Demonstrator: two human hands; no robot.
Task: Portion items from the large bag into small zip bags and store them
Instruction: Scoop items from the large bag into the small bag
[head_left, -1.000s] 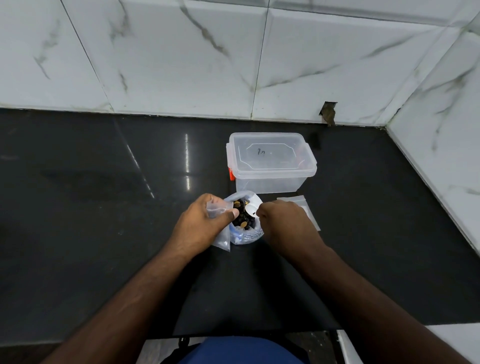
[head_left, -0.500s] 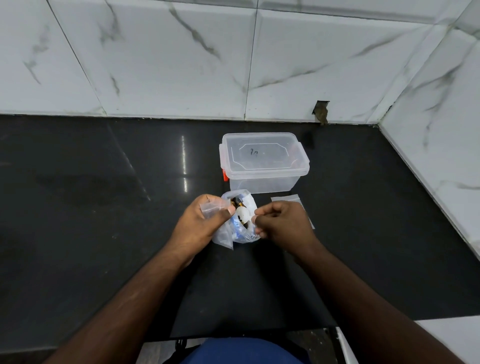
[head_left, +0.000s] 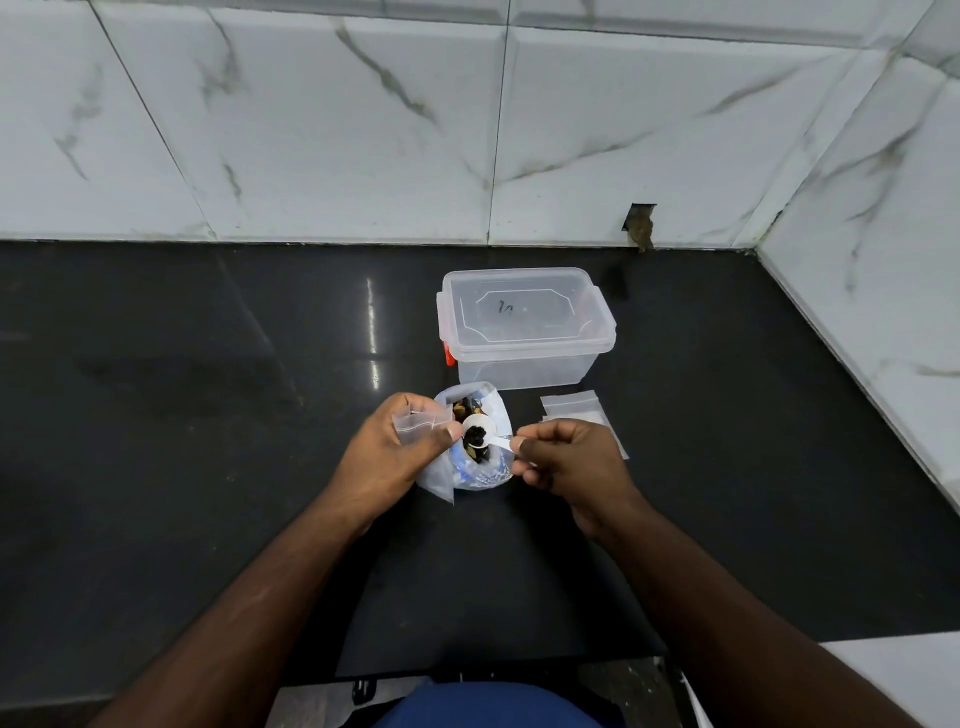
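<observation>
The large clear bag (head_left: 485, 467) of dark and yellowish pieces stands open on the black counter, between my hands. My left hand (head_left: 387, 457) pinches a small clear zip bag (head_left: 423, 423) beside the large bag's mouth. My right hand (head_left: 571, 457) pinches the handle of a small white spoon (head_left: 480, 431) whose bowl carries dark pieces, level above the large bag's opening. A few flat small zip bags (head_left: 576, 408) lie on the counter behind my right hand.
A clear plastic storage box (head_left: 524, 325) with its lid on and a red latch stands behind the bags. White marble-tiled walls (head_left: 519, 135) close the back and right side. The black counter (head_left: 182, 389) stretches wide to the left.
My right hand has drawn back to the right and lifted the spoon out of the large bag with dark pieces in it. The left hand keeps holding the small bag.
</observation>
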